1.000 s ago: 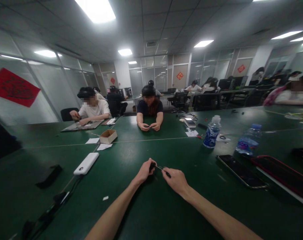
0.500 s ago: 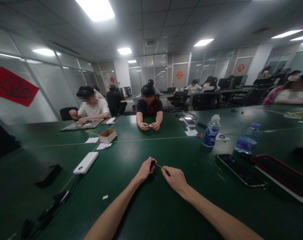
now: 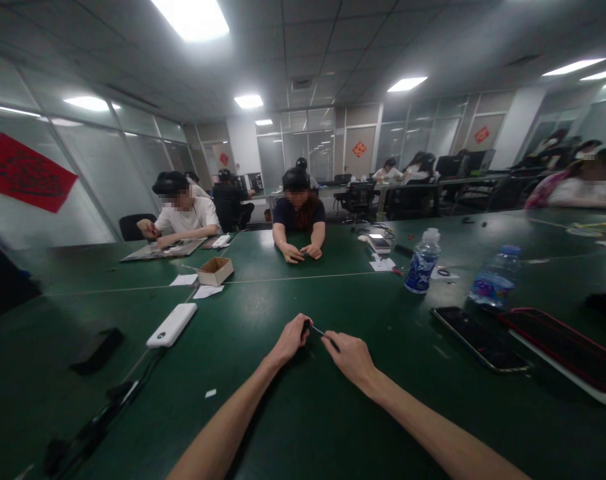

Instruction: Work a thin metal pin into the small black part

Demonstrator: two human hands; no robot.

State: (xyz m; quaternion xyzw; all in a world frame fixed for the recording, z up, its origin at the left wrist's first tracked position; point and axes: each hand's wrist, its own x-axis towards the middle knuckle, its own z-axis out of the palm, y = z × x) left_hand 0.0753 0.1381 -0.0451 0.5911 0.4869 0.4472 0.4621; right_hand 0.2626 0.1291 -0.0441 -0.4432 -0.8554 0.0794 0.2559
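Observation:
My left hand (image 3: 291, 339) is closed around a small dark object (image 3: 307, 325), mostly covered by the fingers, so its kind cannot be made out. My right hand (image 3: 353, 357) grips the dark handle of a small screwdriver (image 3: 319, 331). Its thin metal shaft points left, and the tip meets the dark object in the left hand. Both hands are close together just above the green table (image 3: 263, 413), with the forearms coming in from the bottom edge.
Left lie a white power bank (image 3: 173, 325) with a cable, a black block (image 3: 97, 351) and an open small box (image 3: 215, 272). Right are two bottles, a blue-labelled one (image 3: 423, 261) and a clear one (image 3: 496, 275), and phones (image 3: 477, 339). A person (image 3: 299, 217) sits opposite.
My hands stay almost where they were, with the screwdriver still against the dark object. Across the table, the other person's hands have spread slightly.

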